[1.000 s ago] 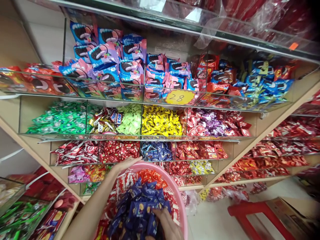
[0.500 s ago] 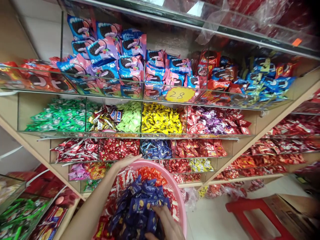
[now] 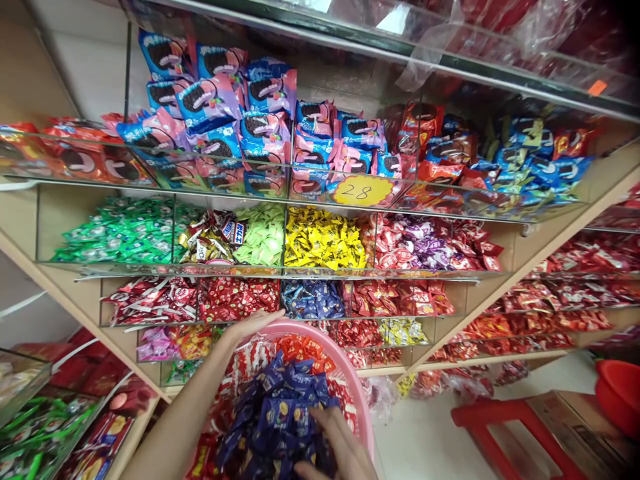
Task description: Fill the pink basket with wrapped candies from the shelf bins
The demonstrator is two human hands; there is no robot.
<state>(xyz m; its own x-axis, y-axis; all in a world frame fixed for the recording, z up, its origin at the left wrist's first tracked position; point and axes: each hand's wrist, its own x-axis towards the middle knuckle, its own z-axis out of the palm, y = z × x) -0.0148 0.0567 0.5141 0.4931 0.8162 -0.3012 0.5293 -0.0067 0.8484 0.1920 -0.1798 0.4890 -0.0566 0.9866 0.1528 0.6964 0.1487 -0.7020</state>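
My left hand [image 3: 254,324] rests on the far rim of a pink basin [image 3: 364,399], with its fingers pressed together over the edge. The rest of that grip is hidden. Dark blue wrapped candy packets [image 3: 280,413] are heaped in the basin. Around them lie orange-red candy packets [image 3: 307,350] and red-and-white ones [image 3: 250,357]. Over the right side of the blue heap is my right hand [image 3: 340,443], thumb and fingers apart and touching the packets. Nothing shows held in it.
Glass-fronted shelves [image 3: 320,271] ahead hold sorted candies and packaged cookies. A yellow price tag [image 3: 360,191] reads 28. On the floor at right are a red stool [image 3: 493,413], a cardboard box [image 3: 575,427] and a red basin [image 3: 620,393]. Another candy display [image 3: 45,427] stands at lower left.
My right hand has shifted slightly to the right over the blue packets. My left hand stays on the rim. The red basin at far right now shows clearly.
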